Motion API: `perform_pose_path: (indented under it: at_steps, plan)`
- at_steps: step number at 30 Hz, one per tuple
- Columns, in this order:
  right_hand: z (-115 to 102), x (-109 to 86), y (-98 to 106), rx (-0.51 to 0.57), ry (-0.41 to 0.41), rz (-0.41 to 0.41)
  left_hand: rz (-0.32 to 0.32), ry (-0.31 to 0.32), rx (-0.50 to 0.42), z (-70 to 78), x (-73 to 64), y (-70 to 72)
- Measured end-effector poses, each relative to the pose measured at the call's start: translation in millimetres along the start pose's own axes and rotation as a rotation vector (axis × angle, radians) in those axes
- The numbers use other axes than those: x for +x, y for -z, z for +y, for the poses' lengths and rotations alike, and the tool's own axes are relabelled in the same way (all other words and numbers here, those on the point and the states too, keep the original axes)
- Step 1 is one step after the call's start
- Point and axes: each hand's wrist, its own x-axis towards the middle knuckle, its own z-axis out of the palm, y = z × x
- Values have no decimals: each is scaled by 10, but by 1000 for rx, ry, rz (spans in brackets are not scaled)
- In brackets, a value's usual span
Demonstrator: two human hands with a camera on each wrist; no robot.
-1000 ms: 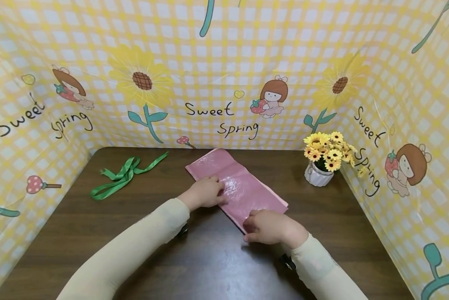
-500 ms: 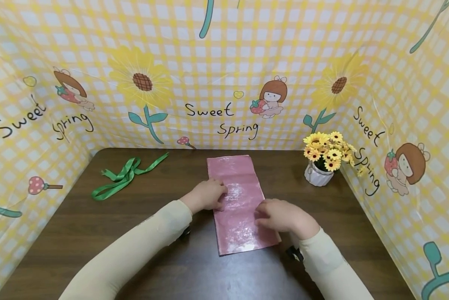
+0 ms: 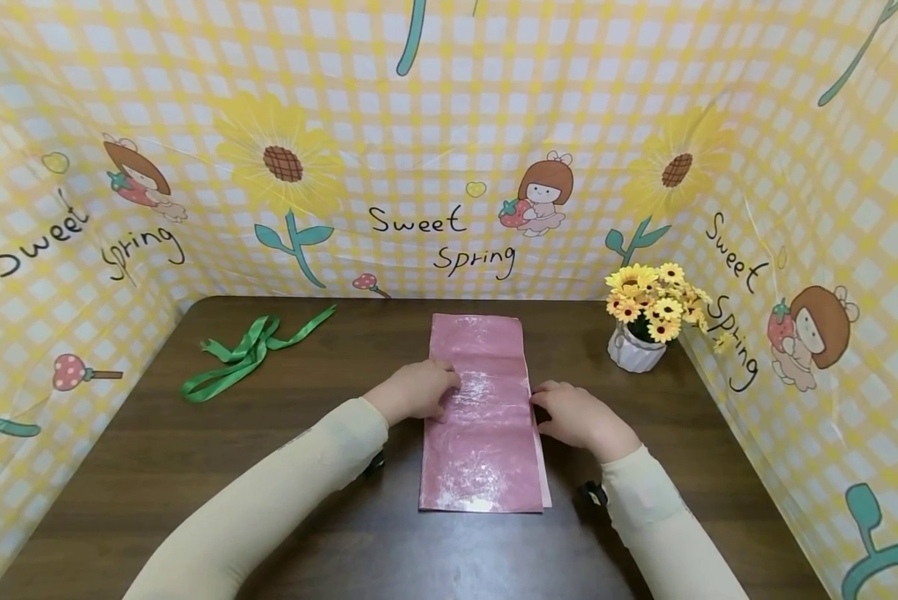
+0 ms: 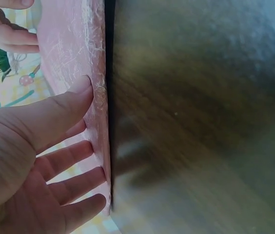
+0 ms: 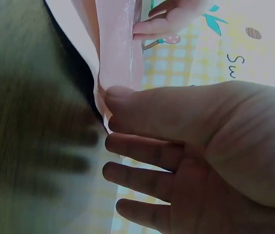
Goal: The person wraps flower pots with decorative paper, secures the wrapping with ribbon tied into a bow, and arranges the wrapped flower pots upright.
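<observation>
A folded, glossy pink sheet [image 3: 482, 467] with crinkles lies lengthwise on the dark wooden table, its layers slightly spread at the lower right. My left hand [image 3: 419, 390] rests along its left long side, the thumb on the top face. Seen from the left wrist, that hand's fingers [image 4: 71, 159] are extended against the side of the sheet. On the opposite side, my right hand [image 3: 578, 417] touches the right edge with its fingertips. In the right wrist view, the right thumb [image 5: 120, 95] meets the edge of the layers while the other fingers stay nearly straight.
A loose green ribbon [image 3: 242, 358] lies at the back left of the table [image 3: 329, 533]. At the back right stands a white pot [image 3: 636, 350] of yellow artificial-looking flowers [image 3: 647, 300]. Yellow checked cloth [image 3: 419, 142] walls in the back and both sides.
The pink sheet has turned from a diagonal position to pointing straight away from me. My right hand has moved from its near end up along the right edge; the left has shifted slightly right.
</observation>
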Motion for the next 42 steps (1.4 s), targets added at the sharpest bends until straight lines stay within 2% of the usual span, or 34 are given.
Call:
perform_pose_path:
  at_steps: [8, 19, 31, 36, 42]
  plan:
    - [53, -44, 31, 36, 61, -46, 4, -18, -37, -50, -25, -25]
    - [164, 6, 2, 150, 182, 52, -5, -34, -56, -74, -25, -61]
    - [174, 127, -75, 223, 158, 113, 7, -26, -38, -89, -6, -64]
    - [151, 140, -74, 199, 167, 75, 12, -25, -26, -82, 1, -40]
    - [104, 125, -84, 145, 180, 73, 4, -19, -28, -65, 6, -20]
